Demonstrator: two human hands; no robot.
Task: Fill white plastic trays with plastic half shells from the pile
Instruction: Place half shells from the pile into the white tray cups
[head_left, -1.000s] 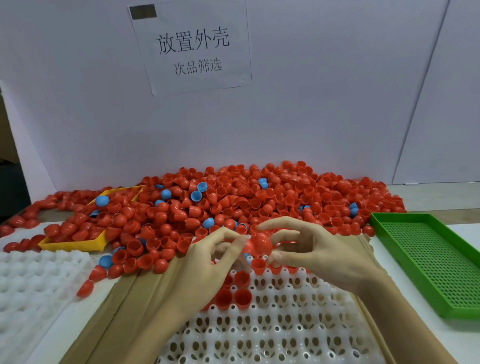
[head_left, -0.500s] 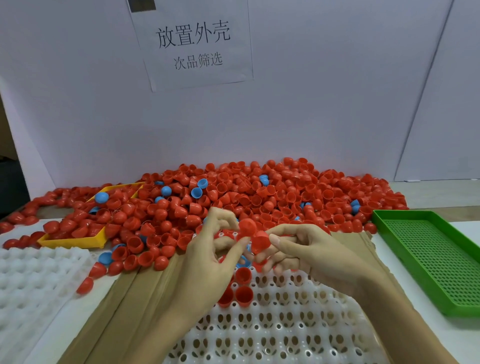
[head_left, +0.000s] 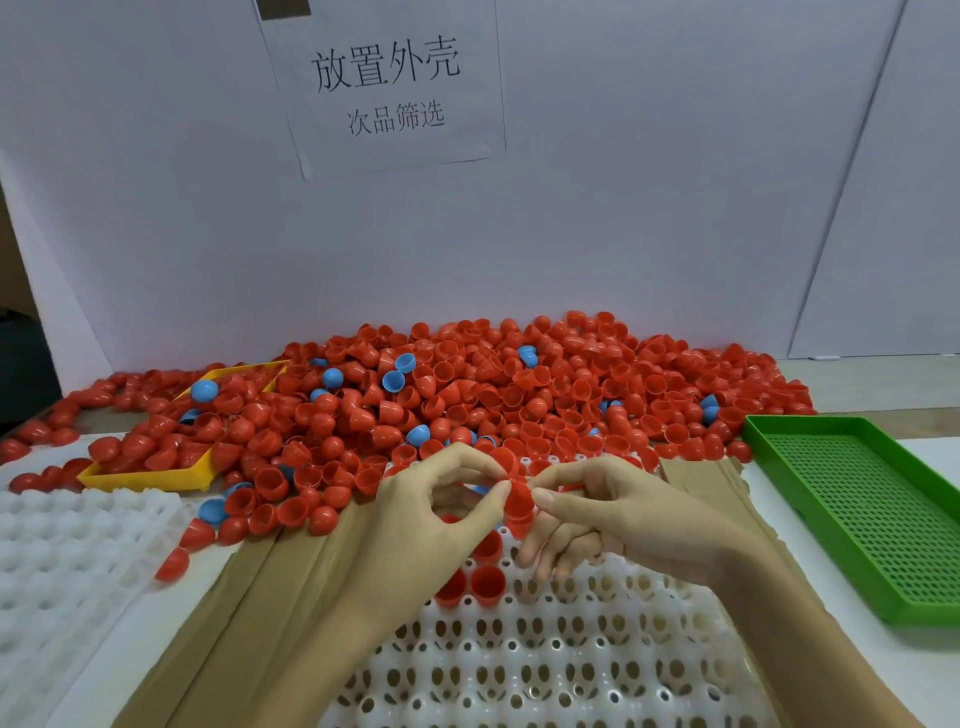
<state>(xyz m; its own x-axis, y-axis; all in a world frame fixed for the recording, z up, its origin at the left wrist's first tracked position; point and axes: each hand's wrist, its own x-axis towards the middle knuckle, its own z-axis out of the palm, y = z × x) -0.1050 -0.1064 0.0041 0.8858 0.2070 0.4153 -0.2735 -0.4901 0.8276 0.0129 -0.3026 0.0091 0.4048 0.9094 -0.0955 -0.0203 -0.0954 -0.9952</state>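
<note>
A single wide-angle view — worn on the person's head — looks forward and down across the worktable. It sits close over the white plastic tray (head_left: 545, 670), which fills the lower middle just beneath the fingers (head_left: 488, 499) of both hands. Beyond the fingertips lies the pile of half shells (head_left: 519, 384), then the white backboard with its paper sign (head_left: 387, 85) — straight lines bow toward the frame edges.
</note>
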